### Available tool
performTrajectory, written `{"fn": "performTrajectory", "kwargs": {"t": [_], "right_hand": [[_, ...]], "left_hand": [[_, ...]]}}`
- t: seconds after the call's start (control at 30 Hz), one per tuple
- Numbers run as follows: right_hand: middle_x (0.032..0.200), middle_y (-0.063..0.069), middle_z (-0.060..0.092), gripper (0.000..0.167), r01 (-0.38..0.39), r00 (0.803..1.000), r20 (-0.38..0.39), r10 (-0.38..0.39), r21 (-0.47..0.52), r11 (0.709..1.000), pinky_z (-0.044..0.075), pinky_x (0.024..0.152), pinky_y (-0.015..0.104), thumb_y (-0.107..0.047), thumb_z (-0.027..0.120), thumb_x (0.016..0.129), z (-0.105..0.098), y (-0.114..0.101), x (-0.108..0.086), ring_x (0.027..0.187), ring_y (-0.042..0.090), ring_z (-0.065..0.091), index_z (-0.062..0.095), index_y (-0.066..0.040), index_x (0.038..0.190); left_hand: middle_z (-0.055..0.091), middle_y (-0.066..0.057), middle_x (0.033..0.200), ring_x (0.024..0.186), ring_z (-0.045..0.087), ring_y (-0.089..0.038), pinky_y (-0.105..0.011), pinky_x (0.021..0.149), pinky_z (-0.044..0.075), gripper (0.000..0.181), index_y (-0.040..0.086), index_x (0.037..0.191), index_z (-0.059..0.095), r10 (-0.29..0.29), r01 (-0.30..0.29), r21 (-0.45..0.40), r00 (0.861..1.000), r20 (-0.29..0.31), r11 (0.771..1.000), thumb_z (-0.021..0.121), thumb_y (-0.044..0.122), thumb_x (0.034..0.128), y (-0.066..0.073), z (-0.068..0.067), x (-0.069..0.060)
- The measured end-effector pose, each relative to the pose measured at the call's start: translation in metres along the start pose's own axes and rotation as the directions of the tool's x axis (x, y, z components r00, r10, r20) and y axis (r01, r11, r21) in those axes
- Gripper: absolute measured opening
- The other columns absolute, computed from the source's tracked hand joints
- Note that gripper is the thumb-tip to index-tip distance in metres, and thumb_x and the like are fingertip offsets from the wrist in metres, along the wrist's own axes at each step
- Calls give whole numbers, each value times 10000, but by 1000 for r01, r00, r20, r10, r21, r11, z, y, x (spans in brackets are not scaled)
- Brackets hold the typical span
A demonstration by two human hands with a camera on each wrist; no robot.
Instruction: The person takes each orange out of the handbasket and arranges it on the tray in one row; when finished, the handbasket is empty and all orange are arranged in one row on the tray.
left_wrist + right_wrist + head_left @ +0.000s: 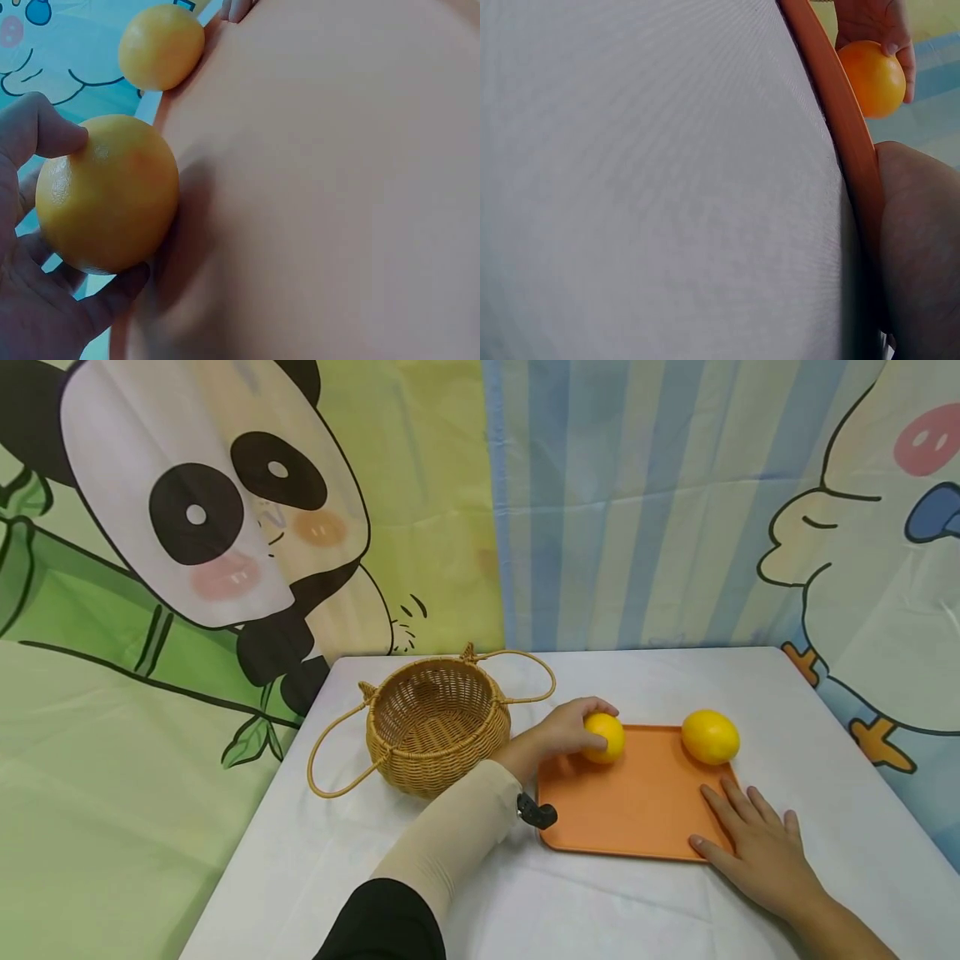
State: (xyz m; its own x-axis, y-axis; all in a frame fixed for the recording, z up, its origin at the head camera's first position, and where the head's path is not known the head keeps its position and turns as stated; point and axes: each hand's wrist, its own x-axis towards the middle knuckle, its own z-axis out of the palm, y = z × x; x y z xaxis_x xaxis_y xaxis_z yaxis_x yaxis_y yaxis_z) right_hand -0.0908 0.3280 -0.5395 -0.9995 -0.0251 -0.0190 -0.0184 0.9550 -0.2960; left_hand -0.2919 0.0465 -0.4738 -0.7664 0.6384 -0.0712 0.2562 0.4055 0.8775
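My left hand (562,728) grips a yellow-orange citrus fruit (611,739) at the far left part of the orange tray (637,814). In the left wrist view, thumb and fingers are curled round this fruit (112,195), and its shadow falls on the tray; whether it touches the tray I cannot tell. A second citrus fruit (709,737) sits at the tray's far right corner. My right hand (761,852) rests with spread, fairly straight fingers on the tray's near right corner. The right wrist view shows part of that hand against the tray's edge (847,127).
A round wicker basket (450,768) with two loop handles stands left of the tray, behind my left forearm. White cloth covers the table (600,906). Behind it hangs a curtain (420,527) printed with cartoon animals.
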Motion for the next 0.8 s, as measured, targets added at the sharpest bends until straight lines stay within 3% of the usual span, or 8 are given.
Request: {"fn": "performTrajectory", "kwargs": {"t": [0.3,0.8], "right_hand": [[1722,308,158,969,14,1000,-6,-14,6,1000,-57,1053,905,-741,528,1000,1,3,1,1495,657,138,356,-45,1653],[1723,308,153,976,14,1000,4,-14,9,1000,-60,1048,907,-744,525,1001,2,4,0,1499,655,133,355,-38,1653]], "left_hand": [[623,56,1350,1049,576,-128,-260,906,487,591,222,1418,672,22,-20,70,999,-41,997,819,75,865,-2,1,-2],[569,-3,1467,1112,547,-131,-255,950,464,622,220,1463,654,53,-48,133,998,-36,990,821,113,873,-2,3,-2]]}}
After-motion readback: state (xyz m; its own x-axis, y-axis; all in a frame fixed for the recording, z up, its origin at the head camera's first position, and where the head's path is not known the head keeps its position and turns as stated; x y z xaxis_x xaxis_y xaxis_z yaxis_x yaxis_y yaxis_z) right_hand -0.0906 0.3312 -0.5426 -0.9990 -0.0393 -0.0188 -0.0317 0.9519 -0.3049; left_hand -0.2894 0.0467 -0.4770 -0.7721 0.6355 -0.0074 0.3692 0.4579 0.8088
